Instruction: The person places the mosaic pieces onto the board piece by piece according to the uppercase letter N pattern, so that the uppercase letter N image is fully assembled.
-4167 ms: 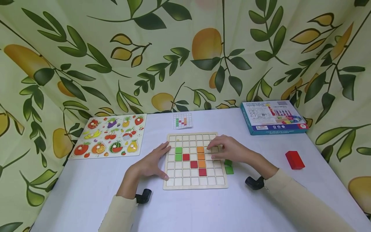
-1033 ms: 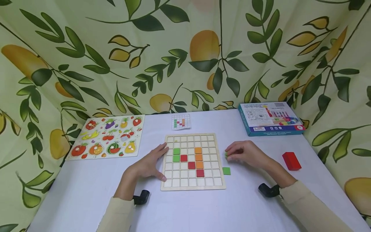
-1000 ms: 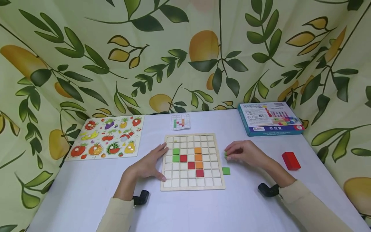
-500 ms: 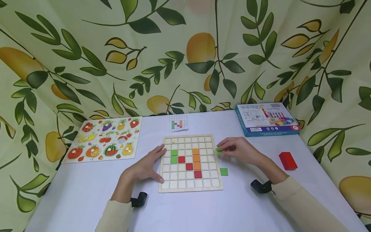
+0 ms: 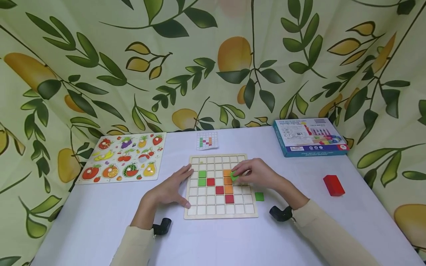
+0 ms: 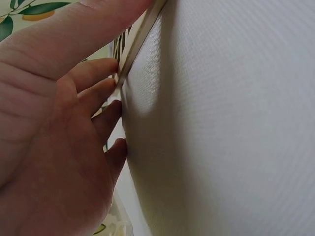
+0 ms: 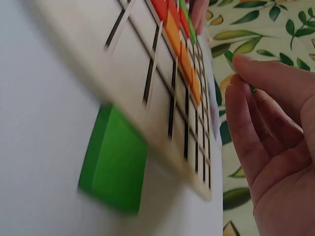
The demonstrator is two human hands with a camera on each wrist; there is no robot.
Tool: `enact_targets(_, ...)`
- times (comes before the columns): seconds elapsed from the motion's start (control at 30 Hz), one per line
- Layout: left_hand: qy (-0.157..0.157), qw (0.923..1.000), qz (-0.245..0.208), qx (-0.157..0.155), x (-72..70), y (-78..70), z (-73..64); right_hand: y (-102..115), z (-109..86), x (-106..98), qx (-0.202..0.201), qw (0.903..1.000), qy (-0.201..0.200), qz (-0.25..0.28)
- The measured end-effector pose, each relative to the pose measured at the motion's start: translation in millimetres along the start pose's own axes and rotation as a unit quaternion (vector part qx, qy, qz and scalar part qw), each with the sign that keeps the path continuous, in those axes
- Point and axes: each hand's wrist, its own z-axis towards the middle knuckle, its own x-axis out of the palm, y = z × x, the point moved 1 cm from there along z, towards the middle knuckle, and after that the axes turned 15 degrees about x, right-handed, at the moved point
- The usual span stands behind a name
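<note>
A wooden grid board [image 5: 206,210] lies mid-table, with green, red and orange square tiles set in some of its cells. My left hand [image 5: 168,189] is spread along the board's left edge, thumb and fingertips at the rim; in the left wrist view its fingers [image 6: 98,73] reach to that edge. Over the right part of the board, my right hand [image 5: 257,174] pinches a green tile [image 5: 234,176] beside the orange column. The right wrist view shows this tile mostly hidden by the fingertips. Another green tile [image 5: 259,196] lies on the cloth by the board's right edge.
A small printed pattern card [image 5: 207,140] lies behind the board. At the left is a fruit puzzle board [image 5: 121,159]. A blue boxed set [image 5: 311,137] stands back right, with a red block [image 5: 334,185] in front of it.
My right hand has picked up a green tile from beside the board and carried it left over the grid. The left hand has stayed at the board's left edge.
</note>
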Motion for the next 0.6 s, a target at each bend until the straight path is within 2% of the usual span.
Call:
enact_targets(0.17, 0.001, 1.0000, 0.001, -0.005, -0.1, 0.1, 0.5, 18, 6.8, 14, -0.029, 0.9988, 0.032, 0.022)
enact_targets(0.27, 0.002, 1.0000, 0.005, -0.005, -0.7, -0.4, 1.2, 28, 10.6, 22, -0.043, 0.9978, 0.047, 0.018)
enact_targets(0.47, 0.003, 1.0000, 0.009, 0.001, -1.0, -0.2, 2.1, 45, 16.2, 38, -0.061, 0.9966, 0.054, -0.007)
enact_targets(0.6, 0.003, 1.0000, 0.008, 0.002, -0.9, 1.2, 1.5, 52, 19.5, 48, -0.076, 0.9953, 0.060, -0.004)
